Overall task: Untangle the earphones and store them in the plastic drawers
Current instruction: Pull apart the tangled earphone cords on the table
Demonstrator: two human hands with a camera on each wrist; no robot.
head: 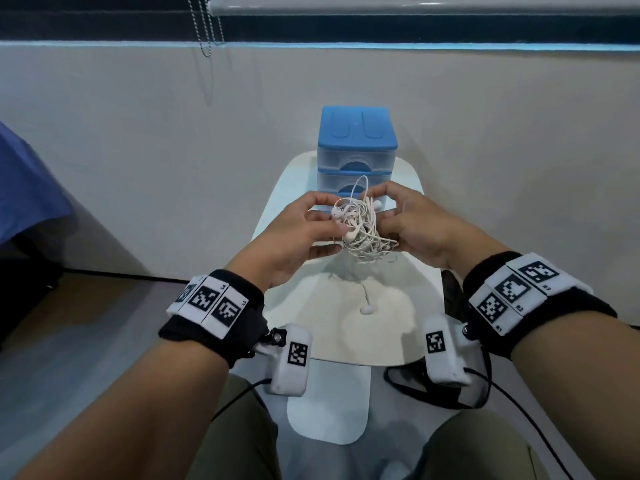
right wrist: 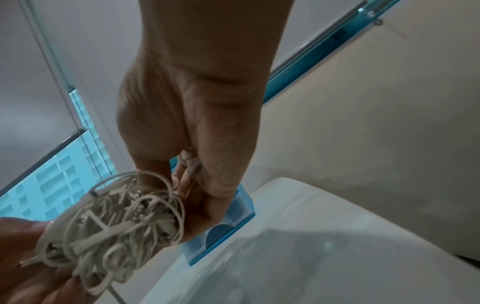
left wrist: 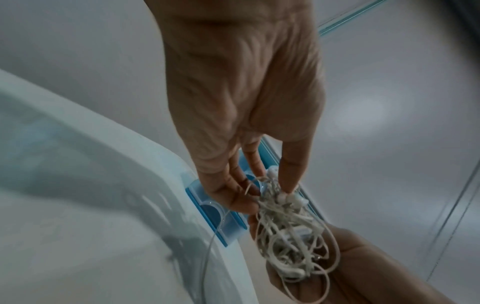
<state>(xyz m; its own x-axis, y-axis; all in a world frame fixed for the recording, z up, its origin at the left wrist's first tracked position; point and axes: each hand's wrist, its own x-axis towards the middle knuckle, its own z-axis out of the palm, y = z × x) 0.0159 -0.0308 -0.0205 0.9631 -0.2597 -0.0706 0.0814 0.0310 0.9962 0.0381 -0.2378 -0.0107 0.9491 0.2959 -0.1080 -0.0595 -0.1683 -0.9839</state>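
A tangled ball of white earphones (head: 360, 230) hangs in the air between both hands, above the white table (head: 398, 327). My left hand (head: 304, 233) pinches its left side near an earbud; in the left wrist view the fingers (left wrist: 249, 197) curl into the cords (left wrist: 288, 230). My right hand (head: 412, 220) grips the right side of the tangle (right wrist: 114, 224). One earbud (head: 366, 309) dangles on a thin cord down to the tabletop. The plastic drawers (head: 356, 150), blue-topped with clear fronts, stand shut just behind the hands.
The small table is narrow, with a grey wall (head: 138, 150) right behind the drawers. A bead chain (head: 207, 29) hangs from a blind at the upper left. Blue cloth (head: 24, 188) lies at the far left. Black cables (head: 433, 393) trail by my knees.
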